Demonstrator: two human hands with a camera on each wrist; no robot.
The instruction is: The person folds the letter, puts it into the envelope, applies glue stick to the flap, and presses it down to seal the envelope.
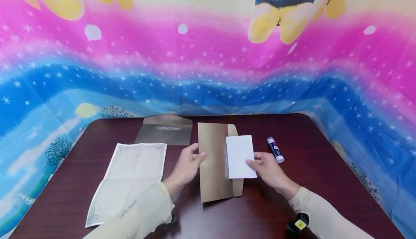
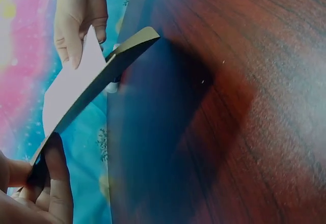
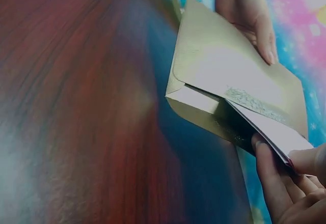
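Note:
My left hand (image 1: 187,164) pinches the left edge of a gold envelope (image 1: 212,163), thumb on the front and fingers behind. The envelope is held tilted above the table with its flap (image 1: 238,186) open toward the right. My right hand (image 1: 271,168) pinches the right edge of a white folded paper (image 1: 241,156), which overlaps the envelope's opening side. In the right wrist view, a corner of the folded paper (image 3: 270,127) is right at the envelope's mouth, beside a rough whitish patch (image 3: 254,102) on the envelope.
A second envelope (image 1: 165,136) lies with its flap up at the back of the dark wooden table (image 1: 208,222). On the left is a creased sheet with a decorated border (image 1: 133,177). A glue stick (image 1: 275,150) lies beyond my right hand. A printed cloth (image 1: 201,62) hangs behind.

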